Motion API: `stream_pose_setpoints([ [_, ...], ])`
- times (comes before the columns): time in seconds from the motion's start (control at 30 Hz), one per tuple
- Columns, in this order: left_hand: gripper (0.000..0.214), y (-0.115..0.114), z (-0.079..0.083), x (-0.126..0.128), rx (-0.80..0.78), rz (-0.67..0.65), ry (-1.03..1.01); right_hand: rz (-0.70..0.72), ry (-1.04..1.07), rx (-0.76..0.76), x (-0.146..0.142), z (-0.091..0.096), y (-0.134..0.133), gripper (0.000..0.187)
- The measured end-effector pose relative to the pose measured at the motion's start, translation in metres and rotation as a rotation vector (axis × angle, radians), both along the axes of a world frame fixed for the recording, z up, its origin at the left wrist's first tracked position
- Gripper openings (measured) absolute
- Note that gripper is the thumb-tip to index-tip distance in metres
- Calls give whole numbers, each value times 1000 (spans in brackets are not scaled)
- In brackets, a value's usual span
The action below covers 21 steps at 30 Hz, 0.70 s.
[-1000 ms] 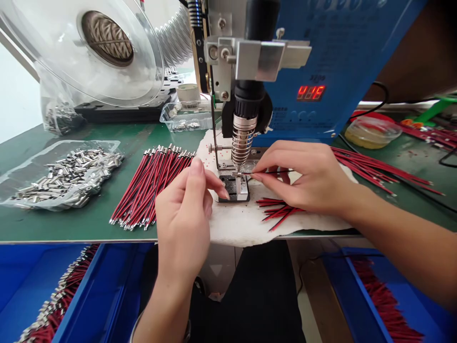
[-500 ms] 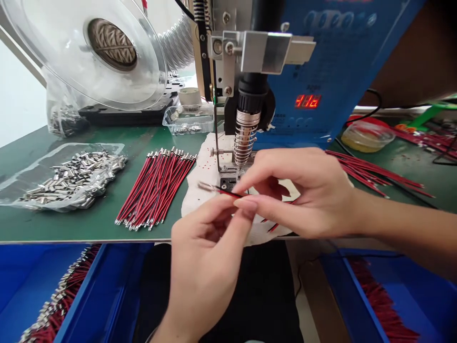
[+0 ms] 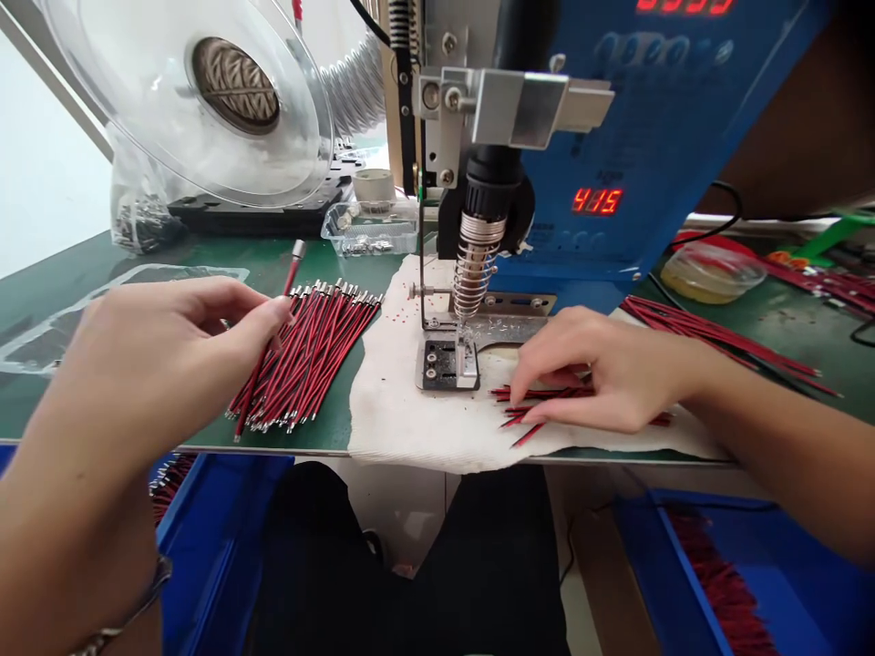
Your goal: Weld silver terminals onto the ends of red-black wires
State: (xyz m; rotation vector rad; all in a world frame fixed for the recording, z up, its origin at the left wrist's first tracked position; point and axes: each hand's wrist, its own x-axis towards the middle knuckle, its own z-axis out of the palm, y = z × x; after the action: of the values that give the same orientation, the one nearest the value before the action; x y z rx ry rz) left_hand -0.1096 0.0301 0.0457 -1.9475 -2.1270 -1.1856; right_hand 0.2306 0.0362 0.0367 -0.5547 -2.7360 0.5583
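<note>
My left hand (image 3: 164, 351) pinches a red-and-black wire with a metal terminal (image 3: 295, 258) at its tip, holding it just above the pile of finished wires (image 3: 307, 351) on the green mat. My right hand (image 3: 602, 369) lies low on the white cloth (image 3: 396, 410), its fingertips closing on a few short red wires (image 3: 540, 396) to the right of the small metal fixture (image 3: 447, 360). Above the fixture hangs the coiled heating nozzle (image 3: 475, 264) of the blue machine (image 3: 649, 137).
A clear plastic reel (image 3: 205, 91) stands at the back left, a small clear tray of terminals (image 3: 369, 232) behind the pile. More long red wires (image 3: 717, 333) lie on the right. Blue bins (image 3: 717, 565) sit below the table edge on both sides.
My left hand took the terminated wire from the right hand and carried it left over the finished pile. My right hand dropped to the loose wires on the cloth.
</note>
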Motion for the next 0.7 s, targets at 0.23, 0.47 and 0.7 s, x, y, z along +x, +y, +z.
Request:
stream_pose_setpoints([
  [0.23,43,14,-6,18,-134,-76,232,-24,-49,-32,-3,-4,-2,9],
  [0.47,50,12,-2,18,-255,-24,321,-14,88,37,-4,-6,0,10],
  [0.7,40,23,10,-23,-126,137,220,-61,167,136,-5,-7,2,7],
])
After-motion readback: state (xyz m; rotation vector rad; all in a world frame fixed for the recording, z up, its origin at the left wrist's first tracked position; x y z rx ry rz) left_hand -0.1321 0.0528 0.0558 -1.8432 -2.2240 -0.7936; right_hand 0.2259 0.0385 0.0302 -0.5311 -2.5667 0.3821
